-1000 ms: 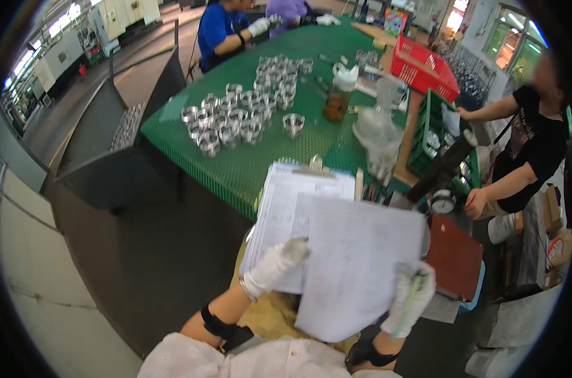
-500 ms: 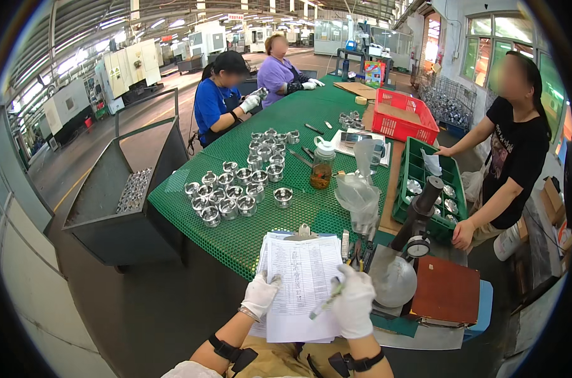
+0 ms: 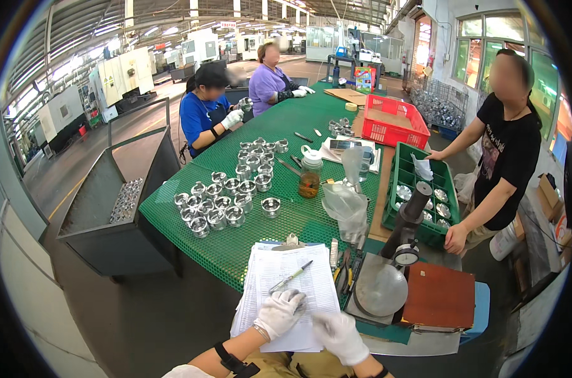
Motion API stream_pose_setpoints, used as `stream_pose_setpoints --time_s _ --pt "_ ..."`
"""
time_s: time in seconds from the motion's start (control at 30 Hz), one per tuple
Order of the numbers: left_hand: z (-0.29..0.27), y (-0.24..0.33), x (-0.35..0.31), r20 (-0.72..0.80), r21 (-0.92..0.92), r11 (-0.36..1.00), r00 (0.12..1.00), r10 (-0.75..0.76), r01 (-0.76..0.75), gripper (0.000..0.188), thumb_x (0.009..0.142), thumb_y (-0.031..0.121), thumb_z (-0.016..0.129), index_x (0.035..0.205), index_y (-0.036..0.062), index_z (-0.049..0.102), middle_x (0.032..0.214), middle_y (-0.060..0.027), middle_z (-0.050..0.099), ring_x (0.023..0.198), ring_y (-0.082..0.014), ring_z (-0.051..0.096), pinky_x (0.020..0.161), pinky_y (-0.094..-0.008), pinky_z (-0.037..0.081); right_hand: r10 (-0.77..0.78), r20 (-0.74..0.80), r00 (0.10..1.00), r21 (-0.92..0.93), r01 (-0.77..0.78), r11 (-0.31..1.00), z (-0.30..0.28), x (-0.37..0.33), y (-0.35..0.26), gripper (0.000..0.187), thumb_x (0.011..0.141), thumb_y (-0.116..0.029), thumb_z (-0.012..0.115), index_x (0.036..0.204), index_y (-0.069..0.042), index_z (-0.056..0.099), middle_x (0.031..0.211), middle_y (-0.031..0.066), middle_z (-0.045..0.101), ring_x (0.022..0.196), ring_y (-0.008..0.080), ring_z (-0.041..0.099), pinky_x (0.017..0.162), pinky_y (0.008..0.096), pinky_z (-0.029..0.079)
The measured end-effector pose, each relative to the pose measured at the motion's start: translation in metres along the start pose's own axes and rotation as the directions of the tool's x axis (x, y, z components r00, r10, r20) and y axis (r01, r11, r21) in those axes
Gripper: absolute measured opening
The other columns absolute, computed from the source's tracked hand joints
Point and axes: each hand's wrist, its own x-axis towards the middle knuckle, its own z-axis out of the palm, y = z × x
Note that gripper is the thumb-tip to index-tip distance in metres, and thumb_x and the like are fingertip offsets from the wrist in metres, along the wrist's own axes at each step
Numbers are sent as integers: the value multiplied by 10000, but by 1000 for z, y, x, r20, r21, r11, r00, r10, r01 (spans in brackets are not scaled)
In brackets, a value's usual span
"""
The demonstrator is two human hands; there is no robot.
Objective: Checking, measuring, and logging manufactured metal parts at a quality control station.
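A clipboard [image 3: 291, 240] with a stack of printed sheets [image 3: 255, 321] lies in front of me at the table's near edge. On the upper sheet rests a slim pen [image 3: 292, 276], tilted up to the right, with no hand round it. My left hand [image 3: 279, 315], in a white glove, lies on the paper just below the pen, fingers loosely bent and reaching right. Beside the sheets' lower right edge is my right hand [image 3: 341, 338], also gloved; motion smears its fingers, and I see nothing in it.
Several shiny metal parts [image 3: 235, 216] stand on the green mat. A jar [image 3: 310, 173], plastic bag [image 3: 345, 205], pliers [image 3: 344, 274] and dial gauge stand [image 3: 412, 211] are nearby. At right, a person holds a green divided crate [image 3: 401, 167]; two people sit at the far left side.
The pen has left my right hand and lies on the sheets. My left hand has moved from the papers' left edge onto their middle. My right hand has dropped lower.
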Motion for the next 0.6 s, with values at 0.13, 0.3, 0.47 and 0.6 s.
stream_pose_setpoints --time_s 0.13,0.3,0.47,0.6 --pt "-11 8 12 113 -65 994 991 -76 83 502 853 462 609 1203 104 573 1163 -127 581 1006 -297 567 884 -406 470 88 167 982 433 -153 888 -1 -74 24 221 848 -196 678 1003 -39 689 820 63 677 700 115 591 673 258 496" --pt "-5 -7 33 81 157 963 969 -235 220 899 803 668 549 1425 50 354 1411 -257 393 1329 -377 352 1105 -468 255 470 475 744 328 -645 690 18 -124 114 192 866 -231 658 867 -39 667 723 34 634 570 140 523 534 299 455" --pt "-6 -9 41 153 87 984 974 -166 154 915 848 655 490 1396 -62 343 1421 -274 384 1361 -398 315 1139 -472 201 743 360 564 633 -733 250 40 -129 162 194 874 -231 649 815 -47 654 672 41 618 518 161 506 499 315 439" --pt "0 -12 37 136 97 985 979 -153 141 889 868 638 470 1386 -75 354 1420 -276 383 1360 -399 315 1142 -461 200 748 217 628 681 -646 345 35 -102 167 190 875 -229 648 822 -46 653 676 44 620 522 164 510 503 316 440"
